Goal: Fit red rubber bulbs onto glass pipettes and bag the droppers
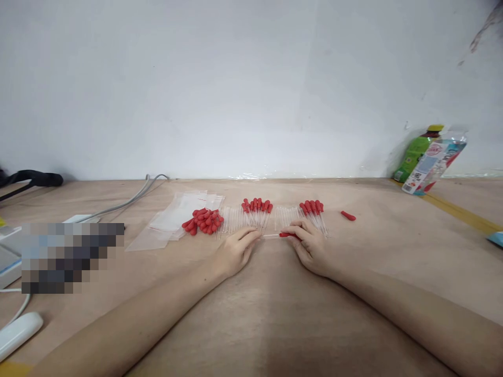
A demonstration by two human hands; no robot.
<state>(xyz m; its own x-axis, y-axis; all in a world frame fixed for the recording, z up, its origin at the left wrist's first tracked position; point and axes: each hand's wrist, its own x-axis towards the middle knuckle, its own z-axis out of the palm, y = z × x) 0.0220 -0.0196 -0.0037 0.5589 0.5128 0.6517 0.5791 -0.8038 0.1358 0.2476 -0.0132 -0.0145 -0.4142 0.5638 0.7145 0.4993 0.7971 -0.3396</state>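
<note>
My left hand [234, 253] pinches the left end of a thin clear dropper tube [270, 236], which lies level just above the table. In my right hand [311, 248] is a red rubber bulb [283, 234], its open end at the tube's right end; how far the tube goes into it I cannot tell. Behind my hands lie bare clear tubes [236, 215] in a row, with more tubes [286, 213] to the right. Droppers with red bulbs are in two bunches, one in the middle [257, 205] and one at right [312, 208].
Loose red bulbs [204, 221] are heaped at left beside clear zip bags [168, 215]. A single red bulb [348, 215] lies at right. Two bottles, one green [412, 157] and one clear with a label [432, 165], lean near the wall. Grey cables [129, 201] run at left.
</note>
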